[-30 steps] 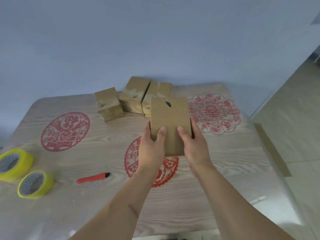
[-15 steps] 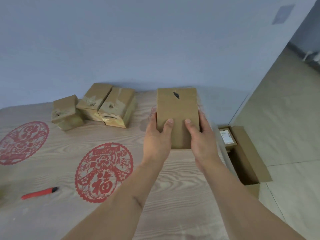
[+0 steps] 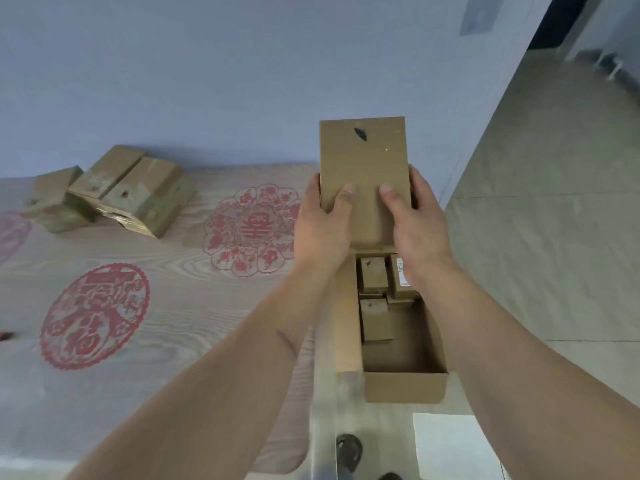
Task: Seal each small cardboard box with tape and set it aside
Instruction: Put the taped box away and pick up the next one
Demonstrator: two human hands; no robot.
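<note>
A small brown cardboard box [image 3: 363, 161] with a dark mark near its top is held up in both hands, past the table's right edge. My left hand [image 3: 322, 223] grips its left side with the thumb on the front face. My right hand [image 3: 414, 220] grips its right side the same way. Below the hands a large open carton [image 3: 405, 386] stands on the floor with several small boxes [image 3: 375, 320] inside it.
Three small cardboard boxes [image 3: 135, 188] sit grouped at the table's back left near the wall. The wooden table [image 3: 194, 327] carries red paper-cut designs. A red knife tip [image 3: 5, 336] shows at the left edge. A shoe [image 3: 348, 452] is on the floor below.
Both hands have carried the box to the right, from over the table's middle to beyond its right edge, above the open carton. The tape rolls have left the view.
</note>
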